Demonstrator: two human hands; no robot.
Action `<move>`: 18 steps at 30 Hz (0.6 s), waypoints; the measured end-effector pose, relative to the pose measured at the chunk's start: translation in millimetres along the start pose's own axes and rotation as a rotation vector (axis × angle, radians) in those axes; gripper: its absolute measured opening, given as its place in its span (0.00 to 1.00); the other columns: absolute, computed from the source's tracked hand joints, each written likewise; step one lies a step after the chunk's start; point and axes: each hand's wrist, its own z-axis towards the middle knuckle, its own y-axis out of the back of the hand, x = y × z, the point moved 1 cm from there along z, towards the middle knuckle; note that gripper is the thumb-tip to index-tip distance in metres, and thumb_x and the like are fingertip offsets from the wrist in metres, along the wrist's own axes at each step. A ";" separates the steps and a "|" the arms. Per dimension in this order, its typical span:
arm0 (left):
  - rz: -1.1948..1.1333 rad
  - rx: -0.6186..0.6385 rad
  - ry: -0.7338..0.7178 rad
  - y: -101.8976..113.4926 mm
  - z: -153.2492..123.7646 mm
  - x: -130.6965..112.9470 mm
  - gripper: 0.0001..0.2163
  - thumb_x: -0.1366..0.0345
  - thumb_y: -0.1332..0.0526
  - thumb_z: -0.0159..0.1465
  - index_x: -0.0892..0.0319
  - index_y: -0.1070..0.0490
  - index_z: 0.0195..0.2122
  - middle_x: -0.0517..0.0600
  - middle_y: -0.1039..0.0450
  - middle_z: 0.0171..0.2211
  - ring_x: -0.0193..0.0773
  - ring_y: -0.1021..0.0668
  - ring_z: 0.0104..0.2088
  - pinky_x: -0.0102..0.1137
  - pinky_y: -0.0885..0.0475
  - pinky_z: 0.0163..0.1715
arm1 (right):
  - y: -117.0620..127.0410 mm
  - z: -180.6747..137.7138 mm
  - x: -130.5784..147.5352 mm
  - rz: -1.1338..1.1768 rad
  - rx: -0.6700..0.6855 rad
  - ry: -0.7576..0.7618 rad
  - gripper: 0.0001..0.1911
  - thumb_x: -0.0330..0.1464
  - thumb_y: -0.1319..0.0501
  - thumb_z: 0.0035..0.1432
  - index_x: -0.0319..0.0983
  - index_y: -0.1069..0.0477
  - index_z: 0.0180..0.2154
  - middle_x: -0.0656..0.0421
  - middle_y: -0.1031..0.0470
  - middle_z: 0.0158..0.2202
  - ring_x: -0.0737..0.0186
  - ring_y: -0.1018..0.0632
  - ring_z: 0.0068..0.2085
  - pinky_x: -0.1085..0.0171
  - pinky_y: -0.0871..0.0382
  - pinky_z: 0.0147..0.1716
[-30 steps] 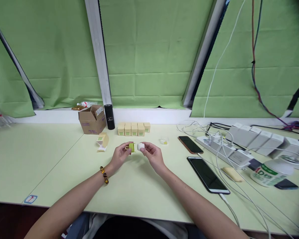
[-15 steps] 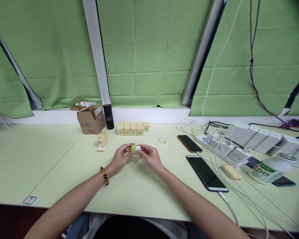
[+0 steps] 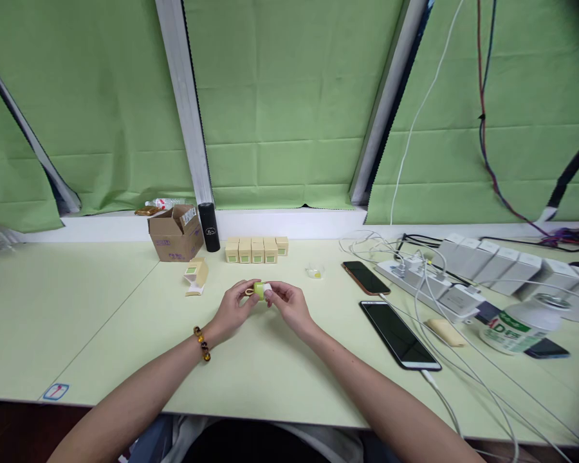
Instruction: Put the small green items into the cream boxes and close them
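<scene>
Between my two hands, just above the pale table, is a small green and white cylindrical piece (image 3: 259, 290) with a tan loop at its left end. My left hand (image 3: 235, 308) pinches the green part near the loop. The white end sits in the fingers of my right hand (image 3: 289, 307). Its exact kind is too small to make out. An opened small yellow box (image 3: 195, 275) lies to the left of my hands. Behind them stands a row of several small closed yellow boxes (image 3: 251, 250). A little clear plastic piece (image 3: 315, 272) rests to the right.
At the back left are a cardboard box (image 3: 176, 235) and a black flask (image 3: 209, 227). Two phones, one black-screened and larger (image 3: 400, 335), lie right of my arm. Farther right are a power strip (image 3: 427, 289), loose white cables, white boxes (image 3: 492, 260) and a white bottle (image 3: 523, 325).
The white end shows less beside the green part than before. Both hands keep hold of the piece in nearly the same place. The view has shifted slightly.
</scene>
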 end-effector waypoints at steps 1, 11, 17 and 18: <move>0.003 0.000 -0.005 -0.1 0.0 -1.0 0.19 0.53 0.34 0.68 0.56 0.24 0.56 0.58 0.25 0.56 0.49 0.22 0.55 0.41 0.28 0.56 | -0.1 0.2 -1.5 0.008 -0.007 -0.002 0.22 0.49 0.28 0.53 0.39 0.19 0.41 0.56 0.18 0.33 0.61 0.23 0.29 0.60 0.26 0.33; 0.133 -0.041 -0.053 -4.8 -4.5 -7.8 0.20 0.54 0.38 0.70 0.52 0.26 0.61 0.57 0.31 0.54 0.47 0.26 0.56 0.41 0.29 0.58 | -3.2 -2.8 -3.6 0.055 -0.007 0.013 0.24 0.46 0.28 0.56 0.42 0.22 0.50 0.60 0.21 0.33 0.62 0.21 0.31 0.59 0.23 0.37; 0.185 -0.059 -0.131 -12.5 -12.0 -17.1 0.24 0.60 0.37 0.70 0.49 0.36 0.66 0.57 0.38 0.62 0.49 0.31 0.63 0.42 0.31 0.61 | -6.4 -3.1 -4.5 0.096 -0.031 0.000 0.21 0.46 0.28 0.54 0.41 0.21 0.46 0.58 0.20 0.35 0.59 0.19 0.35 0.58 0.21 0.40; 0.207 -0.053 -0.139 -13.3 -13.0 -18.0 0.25 0.61 0.35 0.69 0.49 0.35 0.66 0.57 0.39 0.63 0.50 0.32 0.64 0.43 0.32 0.62 | -7.5 -3.3 -5.9 0.102 -0.047 -0.003 0.21 0.46 0.27 0.54 0.41 0.21 0.45 0.58 0.20 0.35 0.59 0.19 0.36 0.58 0.21 0.40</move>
